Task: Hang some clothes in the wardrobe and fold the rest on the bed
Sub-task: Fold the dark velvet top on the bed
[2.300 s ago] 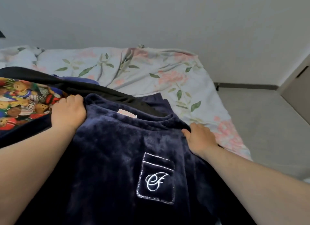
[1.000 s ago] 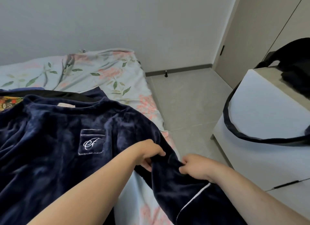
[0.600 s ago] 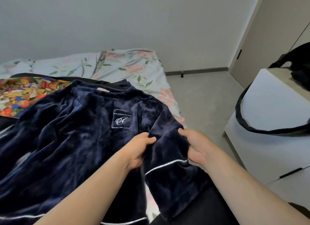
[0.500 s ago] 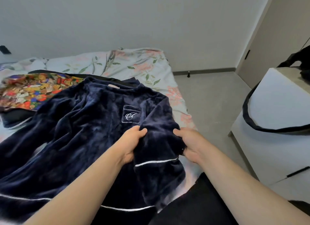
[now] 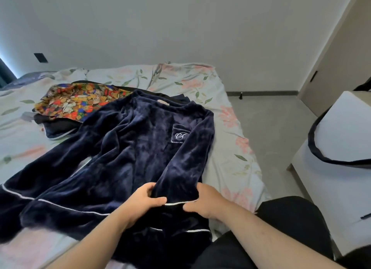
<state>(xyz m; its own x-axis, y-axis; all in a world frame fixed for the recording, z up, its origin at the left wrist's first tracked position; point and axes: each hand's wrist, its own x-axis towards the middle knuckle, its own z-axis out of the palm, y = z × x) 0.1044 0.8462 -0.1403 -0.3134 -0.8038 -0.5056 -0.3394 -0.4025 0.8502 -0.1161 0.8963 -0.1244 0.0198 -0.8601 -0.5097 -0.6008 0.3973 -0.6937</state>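
Head view, near to far. Item one: person's dark-clad leg (image 5: 285,224), at 5 o'clock, beside the bed edge. Item two: left hand (image 5: 143,203), low centre, fingers and thumb curled onto the cuff end of a sleeve (image 5: 180,180), pinching the fabric just above its white piping. Item three: right hand (image 5: 206,202), just to the 3 o'clock side of the left, fingers curled under the same cuff, thumb along the piping; both hands grip the sleeve, which is folded inward across the garment's front. Item four: navy velvet top (image 5: 128,158), lying front up on the bed (image 5: 226,148), collar toward 12 o'clock, chest pocket (image 5: 179,136) with white embroidered monogram, other sleeve stretched out toward 9 o'clock, white piping along hem and cuffs. Item five: bear-print garment (image 5: 78,100), at 11 o'clock beyond the navy top, resting on dark clothing (image 5: 60,126) and partly overlapped by the top's shoulder. Item six: floral bedding, pink blooms and green leaves, running to the wall. Item seven: white cabinet (image 5: 337,180), at 3 o'clock across the floor, a black strap (image 5: 321,156) draped over it. Item eight: beige door (image 5: 339,68), at 2 o'clock.
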